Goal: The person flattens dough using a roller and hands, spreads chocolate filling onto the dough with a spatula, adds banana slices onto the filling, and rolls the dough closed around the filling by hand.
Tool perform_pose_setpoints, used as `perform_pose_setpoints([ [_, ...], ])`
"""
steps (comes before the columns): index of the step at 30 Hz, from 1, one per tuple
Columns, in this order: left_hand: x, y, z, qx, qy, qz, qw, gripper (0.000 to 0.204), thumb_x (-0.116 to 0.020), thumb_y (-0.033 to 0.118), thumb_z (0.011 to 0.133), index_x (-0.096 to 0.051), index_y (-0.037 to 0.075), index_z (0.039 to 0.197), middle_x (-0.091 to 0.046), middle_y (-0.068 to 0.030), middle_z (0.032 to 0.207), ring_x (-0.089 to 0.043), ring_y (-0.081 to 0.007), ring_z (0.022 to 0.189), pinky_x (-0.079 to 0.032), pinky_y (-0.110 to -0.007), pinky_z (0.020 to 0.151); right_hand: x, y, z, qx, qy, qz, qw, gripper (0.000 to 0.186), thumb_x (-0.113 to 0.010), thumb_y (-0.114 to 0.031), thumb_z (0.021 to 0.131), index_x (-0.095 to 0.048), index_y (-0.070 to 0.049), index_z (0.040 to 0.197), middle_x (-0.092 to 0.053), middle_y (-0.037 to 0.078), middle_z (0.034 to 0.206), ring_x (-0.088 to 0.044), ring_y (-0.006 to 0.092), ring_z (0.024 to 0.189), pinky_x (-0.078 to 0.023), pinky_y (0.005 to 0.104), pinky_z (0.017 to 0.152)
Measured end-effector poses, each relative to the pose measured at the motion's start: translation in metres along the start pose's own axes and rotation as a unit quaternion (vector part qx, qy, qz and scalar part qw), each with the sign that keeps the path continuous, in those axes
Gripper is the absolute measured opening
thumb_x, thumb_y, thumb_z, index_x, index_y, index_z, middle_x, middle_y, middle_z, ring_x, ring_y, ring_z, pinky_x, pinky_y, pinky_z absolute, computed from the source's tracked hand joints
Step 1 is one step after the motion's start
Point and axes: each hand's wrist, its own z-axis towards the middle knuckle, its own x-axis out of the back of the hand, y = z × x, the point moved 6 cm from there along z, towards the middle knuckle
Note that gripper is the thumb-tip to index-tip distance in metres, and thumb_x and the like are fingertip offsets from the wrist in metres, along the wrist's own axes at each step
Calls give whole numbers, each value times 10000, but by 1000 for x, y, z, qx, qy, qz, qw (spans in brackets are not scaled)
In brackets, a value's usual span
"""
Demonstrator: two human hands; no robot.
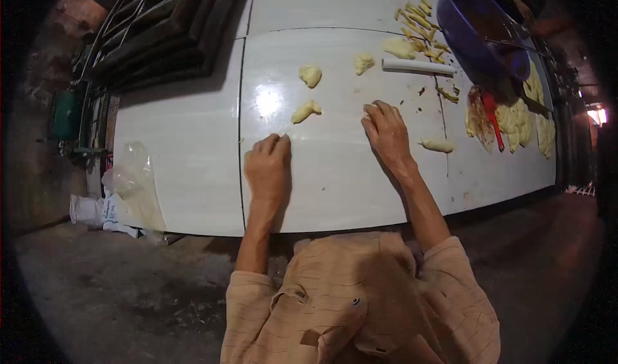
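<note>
On the table [187, 164], pale curved dough [304, 113]

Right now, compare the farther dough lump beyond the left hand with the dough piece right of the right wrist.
The round lump is compact, while the long piece is narrow and drawn out. The round lump lies farther off, beyond the left hand; the long piece lies nearer, right of the right hand. Both are pale yellow dough on the white tabletop, touched by neither hand.
</note>
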Motion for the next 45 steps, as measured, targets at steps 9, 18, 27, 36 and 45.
perform_pose_setpoints([
  [9,66,-55,-66,106,-94,138,980,429,-716,72,883,-659,132,1303,-712,-88,1190,-624,-274,1171,-429,-469,1006,67,-31,-48,-21,-112,207,972,260,-631,-93,926,-686,-37,1174,-694,190,1166,-655,365,1088,-512,445,952],
  [18,59,54,-55,-23,-34,5,999,492,-747,80,849,-643,115,1329,-559,-145,1439,-581,-299,1227,-409,-453,1013,29,-19,-69,-168,-120,335,919,259,-644,-139,954,-677,-8,1175,-705,179,1087,-691,345,964,-544,403,880],
  [27,-22,152,-48,-165,-99,-35,981,651,-745,336,882,-536,42,1423,-513,-146,1488,-491,-262,1349,-396,-458,1040,32,-21,-61,30,-59,134,989,285,-637,-207,978,-701,15,1144,-699,160,1176,-667,318,1081,-533,404,907],
  [36,-50,131,-70,-124,-232,2,965,864,-640,571,893,-382,82,1557,-335,-144,1635,-296,-294,1522,-161,-715,1160,12,-10,-112,125,-189,20,974,849,-521,-663,932,-429,-52,1515,-368,159,1612,-307,310,1514,-112,652,1210],
  [45,-45,131,-55,-176,-226,28,958,821,-670,482,893,-397,59,1542,-382,-149,1601,-319,-312,1501,-152,-745,1152,22,-11,-106,119,-209,-40,970,885,-498,-690,920,-416,-49,1524,-360,159,1614,-278,320,1520,-81,693,1194],
])
